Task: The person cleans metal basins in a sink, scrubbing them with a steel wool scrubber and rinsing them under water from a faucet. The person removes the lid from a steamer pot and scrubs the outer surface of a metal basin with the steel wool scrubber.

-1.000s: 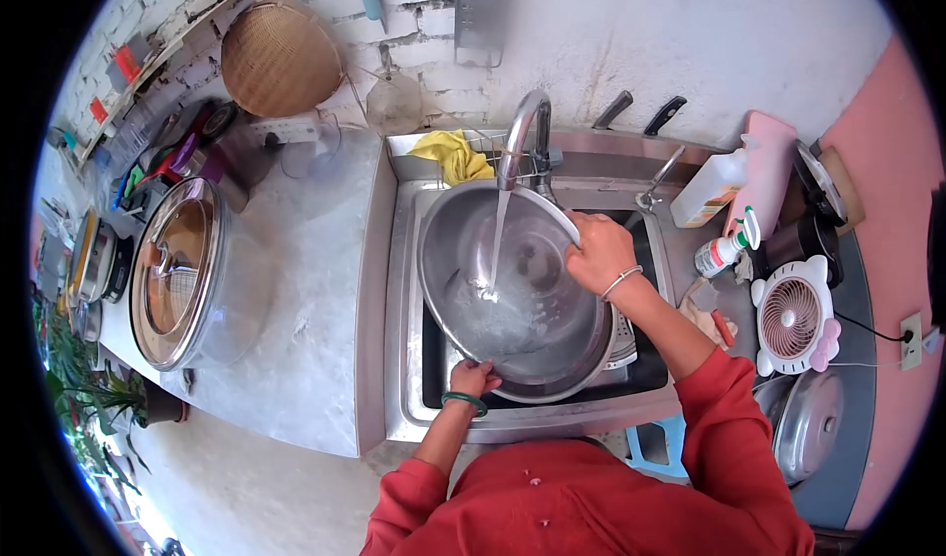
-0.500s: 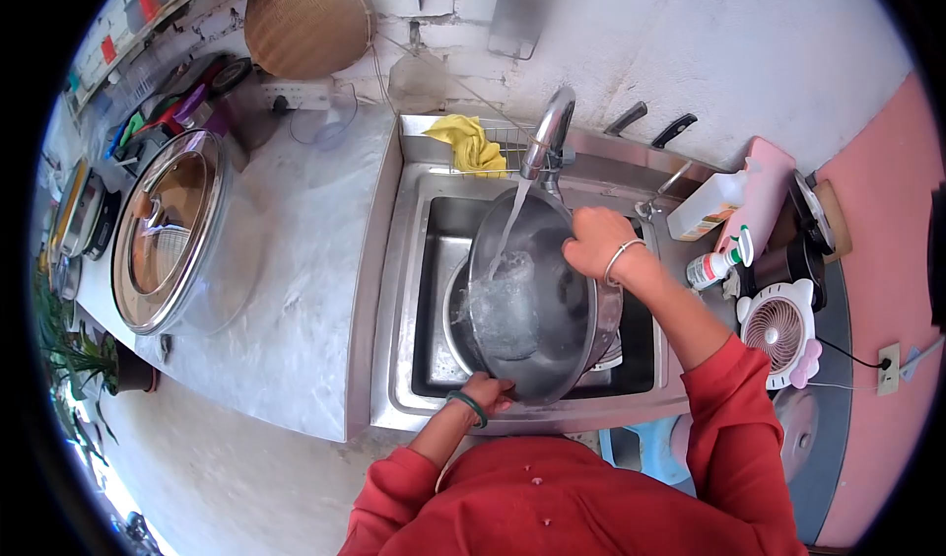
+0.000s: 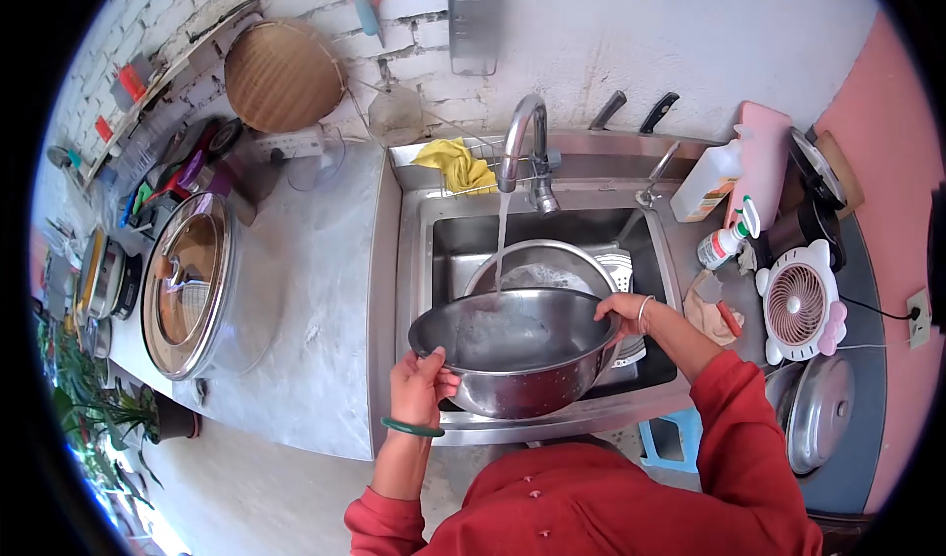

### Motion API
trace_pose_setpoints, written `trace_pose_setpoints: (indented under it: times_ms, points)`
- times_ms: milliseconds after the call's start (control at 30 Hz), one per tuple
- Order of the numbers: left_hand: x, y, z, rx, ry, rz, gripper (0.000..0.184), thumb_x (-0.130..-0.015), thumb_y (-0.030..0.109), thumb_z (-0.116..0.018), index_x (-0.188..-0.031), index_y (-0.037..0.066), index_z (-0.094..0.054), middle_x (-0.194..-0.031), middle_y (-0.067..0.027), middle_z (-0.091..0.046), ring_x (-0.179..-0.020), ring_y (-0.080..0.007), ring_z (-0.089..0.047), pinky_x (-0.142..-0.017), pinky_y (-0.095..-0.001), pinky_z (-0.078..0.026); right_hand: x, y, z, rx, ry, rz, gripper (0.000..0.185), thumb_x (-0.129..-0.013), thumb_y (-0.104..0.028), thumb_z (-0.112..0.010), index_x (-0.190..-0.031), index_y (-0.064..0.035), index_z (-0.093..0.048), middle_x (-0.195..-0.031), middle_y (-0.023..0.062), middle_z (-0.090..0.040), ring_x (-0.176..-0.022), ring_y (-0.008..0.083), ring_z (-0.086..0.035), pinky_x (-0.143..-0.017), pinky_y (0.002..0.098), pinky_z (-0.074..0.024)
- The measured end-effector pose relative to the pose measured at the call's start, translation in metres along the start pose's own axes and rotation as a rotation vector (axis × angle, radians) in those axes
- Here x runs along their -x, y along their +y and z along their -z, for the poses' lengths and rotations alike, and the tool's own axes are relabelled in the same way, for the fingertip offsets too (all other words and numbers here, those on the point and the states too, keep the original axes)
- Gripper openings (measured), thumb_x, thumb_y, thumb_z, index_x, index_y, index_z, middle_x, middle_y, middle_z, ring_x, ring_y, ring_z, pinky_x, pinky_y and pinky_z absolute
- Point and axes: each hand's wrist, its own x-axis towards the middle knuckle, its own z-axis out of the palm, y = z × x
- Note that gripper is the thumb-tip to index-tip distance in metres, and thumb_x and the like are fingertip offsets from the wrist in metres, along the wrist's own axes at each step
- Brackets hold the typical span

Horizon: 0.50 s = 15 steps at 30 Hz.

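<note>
A large stainless steel basin [image 3: 527,388] is held tilted over the front of the sink [image 3: 448,245]. My left hand [image 3: 419,386], with a green bangle at the wrist, grips its left rim. On the right rim, my right hand [image 3: 628,317] is closed, a pale bangle above it. Water runs from the faucet [image 3: 522,142] in a thin stream down at the basin's back edge. A second metal bowl [image 3: 547,255] with bubbly water sits in the sink behind the basin. Beside that bowl a white perforated piece [image 3: 619,270] is partly hidden.
A yellow cloth [image 3: 458,165] hangs on the wire rack behind the sink. To the right are a white jug [image 3: 706,181], a spray bottle [image 3: 724,244], a pink cutting board [image 3: 759,157] and a small fan [image 3: 798,302]. A large glass-lidded pot [image 3: 187,285] stands on the left counter.
The basin has swung from steeply tipped under the faucet to a more level position nearer my body. Both hands have shifted along with it, and the bowl behind now shows more.
</note>
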Motion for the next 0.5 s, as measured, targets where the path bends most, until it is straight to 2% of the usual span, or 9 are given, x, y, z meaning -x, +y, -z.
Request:
trace_pose_setpoints:
  times_ms: [33,67,133,167,200,267,300,433,500]
  points:
    - [0.003,0.008,-0.013,-0.069,-0.011,-0.108,0.014,-0.083,0.009,-0.058,-0.089,-0.001,-0.05,-0.059,-0.0038,-0.054,-0.044,-0.0115,-0.054,-0.036,-0.0198,-0.04,0.004,0.012,-0.005,-0.071,-0.043,0.009,0.026,-0.073,-0.009,-0.057,-0.096,0.0024,-0.052,-0.094,0.0179,-0.058,-0.084,0.0351,-0.06,-0.078,0.0527,-0.0496]
    - [0.005,0.014,-0.023,-0.091,-0.026,-0.11,0.014,-0.083,0.009,-0.058,-0.089,-0.001,-0.05,-0.059,-0.0038,-0.054,-0.044,-0.0115,-0.054,-0.036,-0.0198,-0.04,-0.009,0.028,-0.001,-0.16,-0.093,-0.048,0.028,-0.074,-0.008,-0.057,-0.099,0.0028,-0.051,-0.1,0.0174,-0.057,-0.092,0.034,-0.059,-0.079,0.0518,-0.0486]
    - [0.01,0.024,-0.043,-0.297,-0.13,-0.302,0.019,-0.082,0.006,-0.055,-0.098,-0.002,-0.049,-0.059,-0.0033,-0.053,-0.042,-0.0112,-0.052,-0.036,-0.0201,-0.039,-0.037,0.06,-0.008,-0.275,-0.103,-0.055,0.029,-0.074,-0.01,-0.058,-0.099,0.0031,-0.051,-0.107,0.0174,-0.056,-0.099,0.0337,-0.056,-0.084,0.0517,-0.0453]
    - [0.013,0.028,-0.052,-0.358,-0.133,-0.326,0.031,-0.081,0.001,-0.054,-0.11,-0.003,-0.046,-0.06,-0.0034,-0.052,-0.04,-0.0093,-0.05,-0.036,-0.0207,-0.039,-0.048,0.071,-0.019,-0.319,-0.13,-0.057,0.031,-0.074,-0.01,-0.059,-0.101,0.0034,-0.051,-0.108,0.0175,-0.055,-0.101,0.0334,-0.055,-0.087,0.0515,-0.0429]
    - [0.016,0.03,-0.059,-0.379,-0.147,-0.325,0.031,-0.081,0.001,-0.054,-0.11,-0.003,-0.046,-0.06,-0.0034,-0.052,-0.04,-0.0093,-0.05,-0.036,-0.0207,-0.039,-0.057,0.074,-0.032,-0.36,-0.157,-0.06,0.033,-0.075,-0.011,-0.059,-0.103,0.0037,-0.051,-0.11,0.0175,-0.055,-0.104,0.0332,-0.053,-0.09,0.0513,-0.0404]
    - [0.022,0.031,-0.07,-0.528,-0.125,-0.541,0.049,-0.077,-0.002,-0.053,-0.125,-0.004,-0.04,-0.057,-0.0021,-0.051,-0.041,-0.0077,-0.048,-0.035,-0.0206,-0.038,-0.042,0.061,-0.068,-0.455,-0.19,-0.063,0.035,-0.076,-0.013,-0.059,-0.105,0.0042,-0.052,-0.109,0.0177,-0.056,-0.105,0.0321,-0.053,-0.095,0.049,-0.0367]
    - [0.024,0.032,-0.068,-0.608,-0.112,-0.555,0.061,-0.074,-0.004,-0.053,-0.132,-0.001,-0.035,-0.054,-0.0009,-0.05,-0.043,-0.0056,-0.047,-0.039,-0.0196,-0.038,-0.066,0.066,-0.075,-0.508,-0.235,-0.009,0.035,-0.076,-0.012,-0.058,-0.106,0.0047,-0.052,-0.108,0.0177,-0.057,-0.104,0.0316,-0.053,-0.095,0.0475,-0.0373]
    - [0.034,0.043,-0.057,-0.941,-0.048,-0.749,0.062,-0.072,-0.005,-0.054,-0.132,0.004,-0.039,-0.053,0.001,-0.045,-0.048,-0.0042,-0.041,-0.05,-0.0168,-0.036,-0.102,0.052,-0.101,-0.717,-0.247,0.153,0.033,-0.078,-0.012,-0.057,-0.106,0.005,-0.053,-0.102,0.0178,-0.059,-0.101,0.0306,-0.055,-0.092,0.0447,-0.0405]
    - [0.028,0.04,-0.043,-0.912,-0.01,-0.762,0.062,-0.072,-0.006,-0.054,-0.132,0.003,-0.039,-0.054,0.0013,-0.045,-0.049,-0.0046,-0.041,-0.051,-0.0165,-0.036,-0.108,0.034,-0.1,-0.76,-0.242,0.211,0.032,-0.078,-0.011,-0.057,-0.105,0.0049,-0.053,-0.102,0.018,-0.059,-0.1,0.0305,-0.055,-0.09,0.0455,-0.0418]
